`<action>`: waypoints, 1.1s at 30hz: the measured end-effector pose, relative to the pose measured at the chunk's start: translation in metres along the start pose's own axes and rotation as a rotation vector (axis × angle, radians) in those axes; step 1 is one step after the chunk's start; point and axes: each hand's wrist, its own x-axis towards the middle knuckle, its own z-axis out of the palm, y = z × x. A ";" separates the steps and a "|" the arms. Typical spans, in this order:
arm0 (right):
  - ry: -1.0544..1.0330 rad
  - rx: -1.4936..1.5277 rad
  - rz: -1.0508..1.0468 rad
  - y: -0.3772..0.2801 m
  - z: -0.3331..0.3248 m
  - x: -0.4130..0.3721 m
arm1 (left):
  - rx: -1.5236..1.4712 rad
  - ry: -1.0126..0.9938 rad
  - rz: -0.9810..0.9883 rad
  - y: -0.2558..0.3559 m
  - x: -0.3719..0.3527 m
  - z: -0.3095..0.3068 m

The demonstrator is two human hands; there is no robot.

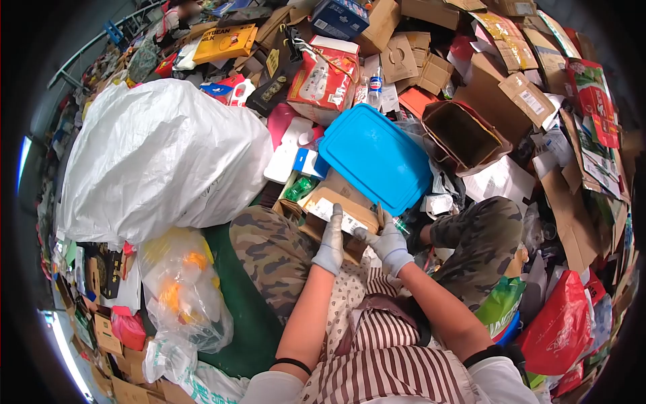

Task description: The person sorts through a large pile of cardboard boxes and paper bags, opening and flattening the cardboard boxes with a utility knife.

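A small brown cardboard box with a white label strip lies in front of my lap, between my two gloved hands. My left hand is against its near left side, fingers pointing up across the white strip. At the box's right end is my right hand, thumb on the near face and fingers behind the edge. Part of the box is hidden by the hands. Just beyond it lies a blue plastic lid, and a green plastic bottle is to its left.
A big white woven sack bulges at the left, above a clear bag with orange items. An open carton stands right of the lid. Beyond it is a red printed box. Red bags and flattened cardboard crowd the right.
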 end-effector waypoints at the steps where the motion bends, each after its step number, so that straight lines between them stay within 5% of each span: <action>1: 0.014 0.223 0.090 0.003 -0.001 0.004 | 0.124 -0.098 -0.056 -0.014 0.012 -0.015; 3: 0.057 0.665 0.262 0.005 -0.010 0.012 | 0.419 -0.174 0.141 -0.017 -0.013 -0.009; 4: 0.081 0.790 0.185 0.039 0.004 0.029 | 0.463 -0.217 0.206 -0.022 -0.018 -0.007; 5: -0.015 0.709 0.269 0.052 -0.003 0.032 | 0.503 -0.269 0.272 -0.024 -0.021 -0.005; 7: -0.092 0.541 -0.256 0.072 -0.003 0.027 | 0.378 -0.351 -0.090 -0.004 -0.032 -0.002; 9: -0.215 0.848 -0.083 0.013 -0.017 0.005 | 0.146 -0.375 -0.056 0.006 -0.029 -0.002; 12: -0.216 0.507 -0.151 -0.030 -0.026 -0.017 | 0.145 -0.337 -0.055 0.012 -0.022 0.000; 13: -0.136 0.085 -0.192 -0.034 -0.031 -0.016 | 0.176 -0.335 -0.052 0.009 -0.024 0.004; 17: 0.006 0.290 0.039 0.035 0.007 0.018 | 0.343 -0.375 0.067 -0.011 -0.012 0.013; 19: 0.035 0.236 0.105 0.036 0.005 0.023 | 0.491 -0.327 -0.039 0.023 -0.055 0.046; 22: 0.053 -0.001 0.137 -0.034 -0.042 0.004 | 1.097 -0.349 0.080 0.027 -0.010 0.011; 23: 0.019 -0.128 0.097 -0.038 -0.047 0.006 | 1.726 -0.289 0.359 0.050 -0.019 0.020; 27: 0.042 -0.133 0.058 -0.042 -0.050 0.013 | 2.450 0.042 0.957 0.021 0.047 -0.017; 29: 0.037 -0.158 0.007 -0.043 -0.053 0.017 | 2.328 -0.194 0.569 0.050 0.017 0.007; 33: 0.033 -0.150 0.065 -0.052 -0.076 0.029 | 2.257 -0.238 0.423 0.092 -0.016 0.041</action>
